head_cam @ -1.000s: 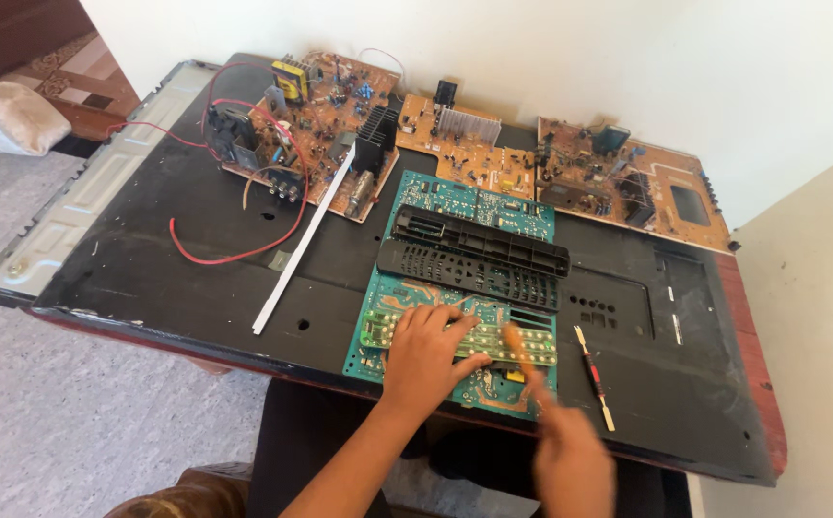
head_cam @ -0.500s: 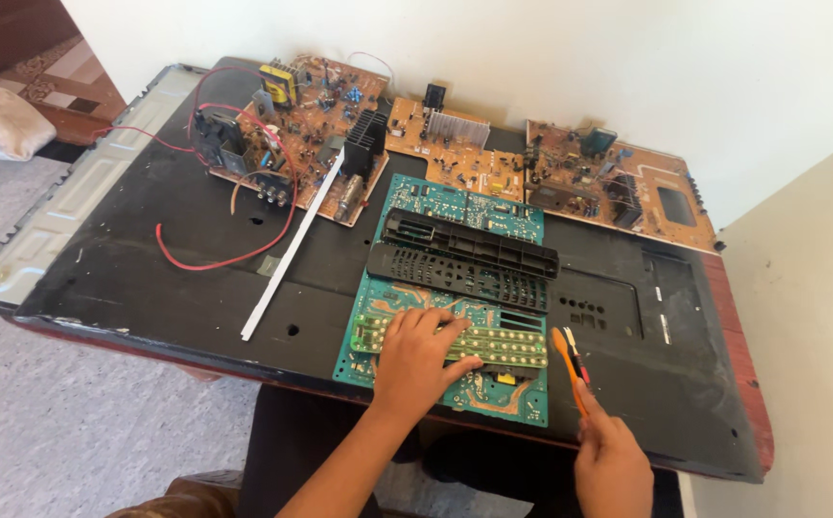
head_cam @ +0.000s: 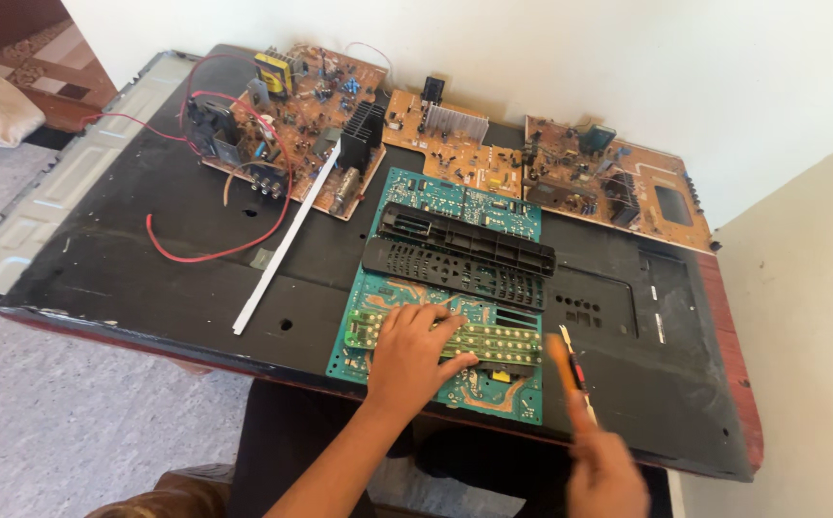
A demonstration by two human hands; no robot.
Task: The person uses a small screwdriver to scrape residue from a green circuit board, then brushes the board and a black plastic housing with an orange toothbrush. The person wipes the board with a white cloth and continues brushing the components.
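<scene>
On the big black panel, brown circuit boards line the far edge. Near the front edge, the left hand presses flat, fingers apart, on the green circuit board, not yet opened; the right hand is clamped on an orange-handled screwdriver, hovering beside it.

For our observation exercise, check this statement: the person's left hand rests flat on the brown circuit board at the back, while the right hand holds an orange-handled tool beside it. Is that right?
Not quite. The head view shows the left hand resting on the green circuit board at the near edge, not a brown one at the back. The rest stands: the right hand holds an orange-handled tool beside it.
</scene>
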